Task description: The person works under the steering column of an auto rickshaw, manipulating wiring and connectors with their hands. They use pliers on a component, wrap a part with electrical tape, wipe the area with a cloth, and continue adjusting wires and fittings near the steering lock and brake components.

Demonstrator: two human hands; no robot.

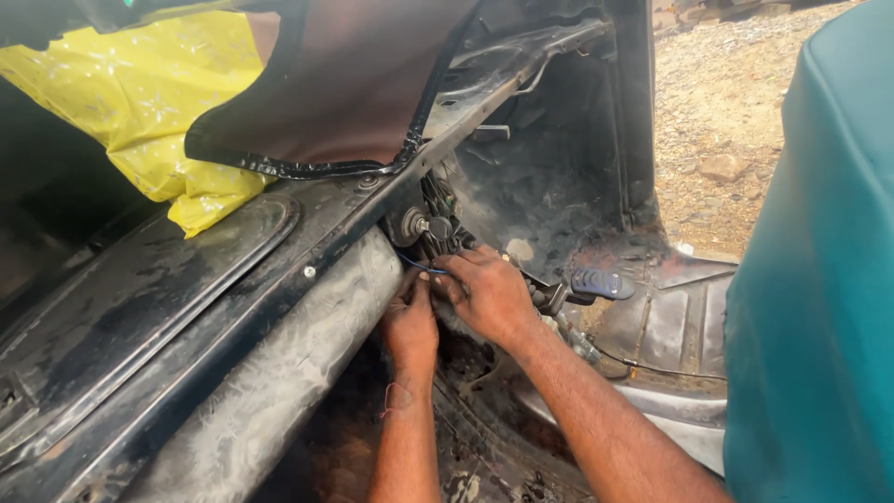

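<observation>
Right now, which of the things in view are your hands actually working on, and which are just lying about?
In hand:
- left hand and right hand, both at the blue wire
- the round fitting just above them
- the grey tube beside the left hand

Lying about:
- yellow cloth
- brown cover
- pedal
- teal seat
- gravel ground

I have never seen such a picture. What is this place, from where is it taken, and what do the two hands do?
The one picture comes from a camera on the person's head, looking down at bare hands, not a machine. They work inside an old, dirty vehicle body. Both hands meet at a small mechanism under a black metal beam. The right hand pinches a thin blue wire; the left hand reaches in below it, its grip hidden. Nearby are a pedal, a yellow cloth, a teal seat and gravel outside.
</observation>
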